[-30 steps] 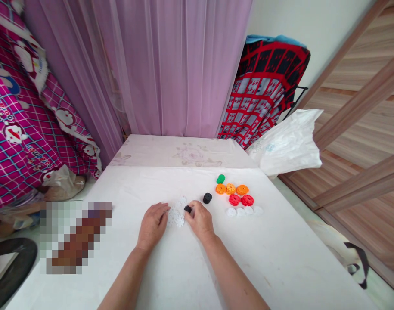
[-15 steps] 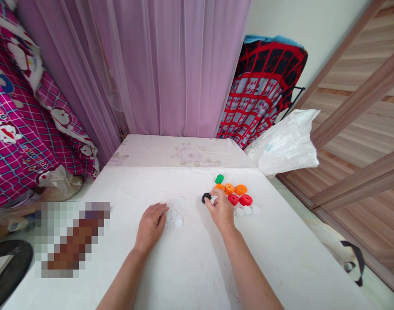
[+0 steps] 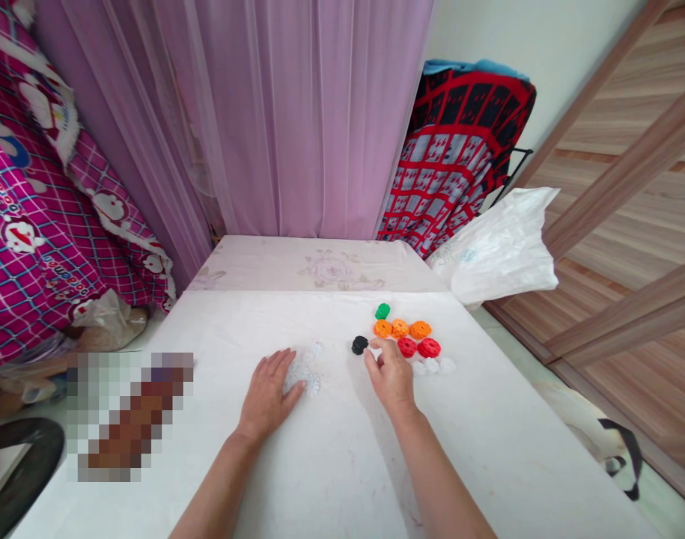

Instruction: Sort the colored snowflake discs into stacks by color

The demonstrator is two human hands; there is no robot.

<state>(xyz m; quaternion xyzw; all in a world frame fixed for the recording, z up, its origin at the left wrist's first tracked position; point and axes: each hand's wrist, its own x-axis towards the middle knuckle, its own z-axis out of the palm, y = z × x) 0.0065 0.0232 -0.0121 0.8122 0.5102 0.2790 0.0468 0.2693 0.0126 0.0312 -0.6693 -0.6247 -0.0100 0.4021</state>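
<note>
Taking the black stack as your marker: on the table, your right hand is just right of it, thumb and forefinger parted at its edge with nothing visible between them. Whether the thumb touches the stack, you can't tell. Your left hand lies left of it, fingers spread and empty as far as shown, over the edge of some loose pale pieces.

By the look of it, the grouping by colour is well along: green pieces beyond the stack to its right, orange and red to its right, a white row right and nearer you. The loose pale pieces seem to be what's left; your left hand hides some, and they blur into the cloth. Your right hand partly covers the row.
</note>
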